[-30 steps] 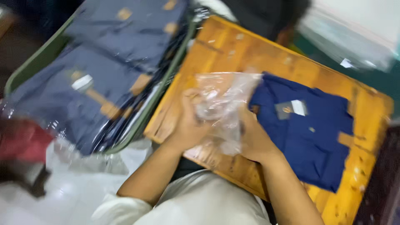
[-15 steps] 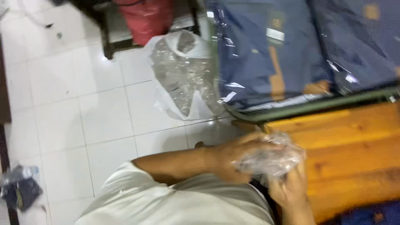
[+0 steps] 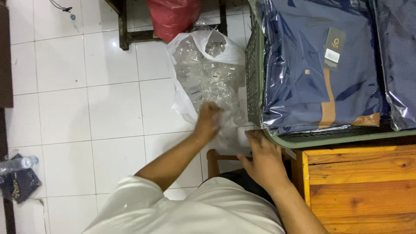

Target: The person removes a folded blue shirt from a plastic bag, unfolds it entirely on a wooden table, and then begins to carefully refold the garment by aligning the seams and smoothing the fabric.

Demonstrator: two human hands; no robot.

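In the head view, the left hand (image 3: pixel 209 118) reaches down to a white bag of crumpled clear plastic (image 3: pixel 207 73) on the tiled floor (image 3: pixel 86 108), fingers curled onto a clear wrapper (image 3: pixel 229 130) at its mouth. The right hand (image 3: pixel 263 159) rests with fingers loosely spread and empty, near the green crate (image 3: pixel 303 139) of bagged navy garments (image 3: pixel 312 69). Pushing the wrapper deep into the bag would likely keep it from springing out. The left fingertips are blurred, so their grip is hard to read. The wooden table (image 3: pixel 359 182) is cut off at right.
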